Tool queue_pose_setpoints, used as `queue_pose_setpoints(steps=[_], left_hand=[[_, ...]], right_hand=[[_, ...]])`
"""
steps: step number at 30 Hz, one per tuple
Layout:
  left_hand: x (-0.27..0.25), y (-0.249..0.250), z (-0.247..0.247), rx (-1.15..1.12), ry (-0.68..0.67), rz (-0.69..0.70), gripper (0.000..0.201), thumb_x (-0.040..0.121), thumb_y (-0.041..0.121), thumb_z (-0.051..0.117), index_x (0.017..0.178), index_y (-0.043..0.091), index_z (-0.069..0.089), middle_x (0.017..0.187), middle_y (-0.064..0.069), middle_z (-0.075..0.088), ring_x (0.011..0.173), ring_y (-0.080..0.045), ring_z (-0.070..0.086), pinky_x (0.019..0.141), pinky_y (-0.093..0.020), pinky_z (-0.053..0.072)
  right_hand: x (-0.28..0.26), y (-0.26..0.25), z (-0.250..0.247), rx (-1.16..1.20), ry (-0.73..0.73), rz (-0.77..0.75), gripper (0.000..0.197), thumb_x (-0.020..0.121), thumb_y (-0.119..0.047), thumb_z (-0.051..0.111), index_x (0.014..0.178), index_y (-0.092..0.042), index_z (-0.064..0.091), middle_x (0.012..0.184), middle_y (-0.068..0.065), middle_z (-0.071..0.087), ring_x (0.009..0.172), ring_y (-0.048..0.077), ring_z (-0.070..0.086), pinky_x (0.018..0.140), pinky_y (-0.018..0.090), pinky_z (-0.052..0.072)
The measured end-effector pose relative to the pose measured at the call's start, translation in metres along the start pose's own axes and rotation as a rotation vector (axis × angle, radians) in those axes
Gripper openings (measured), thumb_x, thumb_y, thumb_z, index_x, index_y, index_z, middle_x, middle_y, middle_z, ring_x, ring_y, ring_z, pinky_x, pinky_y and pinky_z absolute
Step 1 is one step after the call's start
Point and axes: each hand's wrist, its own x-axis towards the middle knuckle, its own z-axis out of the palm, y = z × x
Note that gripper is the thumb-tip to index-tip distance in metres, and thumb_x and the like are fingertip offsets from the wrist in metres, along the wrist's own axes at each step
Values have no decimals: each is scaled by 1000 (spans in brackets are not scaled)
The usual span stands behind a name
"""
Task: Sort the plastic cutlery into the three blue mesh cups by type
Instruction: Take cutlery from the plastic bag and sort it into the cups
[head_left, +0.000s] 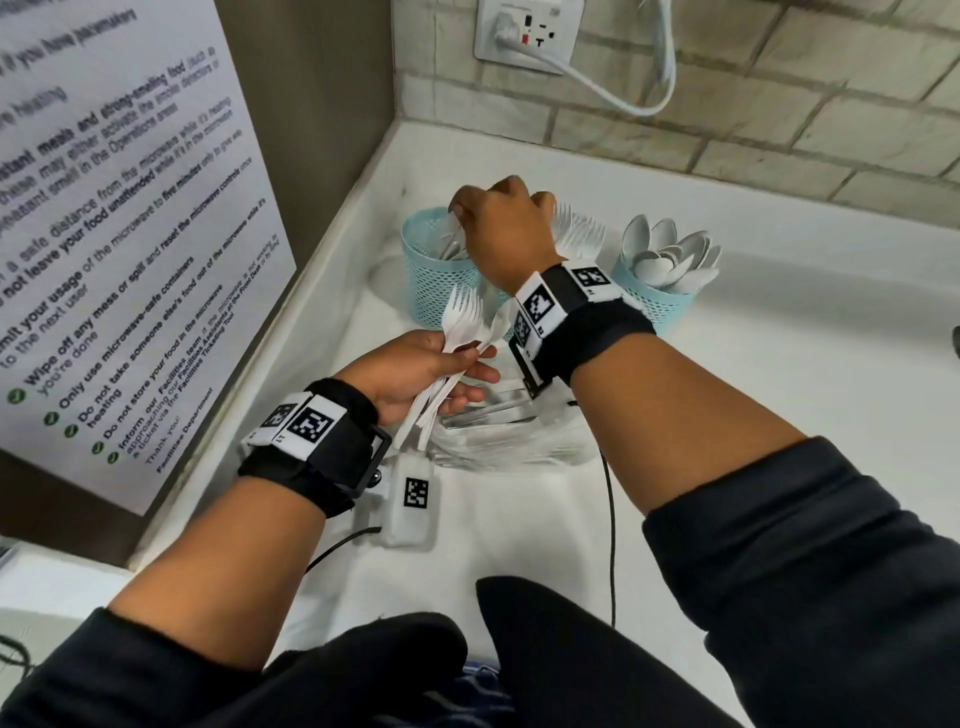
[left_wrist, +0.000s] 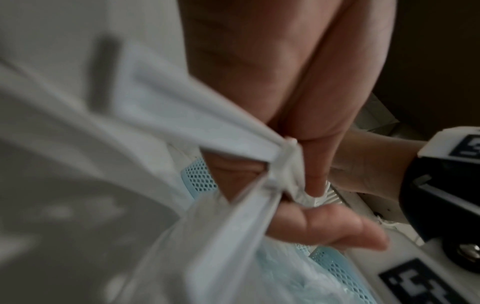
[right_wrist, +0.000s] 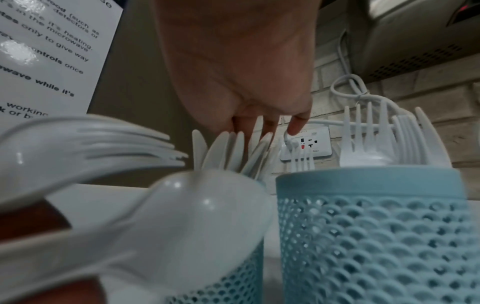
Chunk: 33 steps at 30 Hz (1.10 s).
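Note:
Three blue mesh cups stand in the counter corner. The left cup (head_left: 435, 275) holds knives (right_wrist: 233, 148), the middle cup (right_wrist: 376, 226) holds forks (head_left: 579, 234), and the right cup (head_left: 657, 306) holds spoons (head_left: 670, 254). My right hand (head_left: 460, 212) hovers over the left cup, its fingers (right_wrist: 267, 125) curled and pinching a white knife among the others. My left hand (head_left: 467, 366), lower and nearer, grips a bundle of white forks (head_left: 460, 312) and a spoon (right_wrist: 202, 205) by the handles (left_wrist: 283, 164). My right wrist hides most of the middle cup in the head view.
Crumpled clear plastic wrapping (head_left: 511, 431) lies just under the left hand. A small white tagged box (head_left: 414, 493) and a black cable (head_left: 611, 519) lie nearer me. A notice poster (head_left: 114, 218) lines the left wall, and a socket with a white cord (head_left: 524, 31) sits on the brick wall.

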Motion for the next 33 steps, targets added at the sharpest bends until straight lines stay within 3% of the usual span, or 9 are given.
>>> queue_pose_setpoints(steps=[4,7,11,13,14,17,22,28,33], left_hand=[[0,1,2,8,-19,1,17,96,10,44,101,10,60,79,-2,70,55,-8,66,49,-15,52],[0,1,3,21,-32,14,17,96,10,45,100,12,61,79,1,71,56,-7,66,49,-15,52],[3,3,5,15,-66,32,17,95,10,45,99,14,62,72,6,72,57,-5,65,47,-14,49],[4,5,7,13,-71,34,17,95,10,45,101,13,62,71,7,72,56,-4,64,46,-13,48],[5,6,8,10,-73,35,17,95,11,45,102,12,61,71,7,72,55,-4,64,45,-13,47],[8,8,14,14,-78,38,18,95,11,47,105,11,61,71,7,71,54,-3,62,44,-12,44],[13,8,20,31,-84,46,20,93,13,50,110,9,60,71,7,71,53,-2,60,44,-11,43],[15,6,27,18,-61,37,24,95,26,45,101,10,62,66,5,70,48,-3,58,44,-13,43],[17,5,34,45,-74,28,28,97,30,42,99,12,64,66,3,70,51,-5,62,43,-12,45]], right_hand=[[0,7,-9,54,-103,23,33,99,-28,35,125,-31,55,122,0,60,130,23,30,97,41,23],[-3,11,-29,222,-34,131,38,99,-39,34,134,-32,45,130,-2,57,132,26,25,99,40,23],[-9,36,-50,320,51,310,31,95,-31,45,123,-26,57,127,-1,59,131,25,36,103,35,29],[-18,48,-59,373,-15,345,27,91,-24,51,113,-19,65,119,3,65,116,22,55,99,32,42],[-25,52,-64,411,-74,353,24,90,-21,53,109,-16,67,112,5,68,103,20,62,90,31,47],[-48,55,-74,427,-304,353,26,92,-29,55,106,-9,67,97,4,70,71,10,63,67,23,49],[-67,50,-58,441,-516,394,45,94,-47,45,108,-7,61,93,6,69,69,14,65,69,24,53],[-80,57,-40,728,-392,482,21,95,-22,52,105,-6,60,75,4,61,48,4,60,44,13,45],[-82,66,-40,822,-180,554,13,94,-14,53,99,-6,62,63,4,57,35,0,54,39,10,42]])
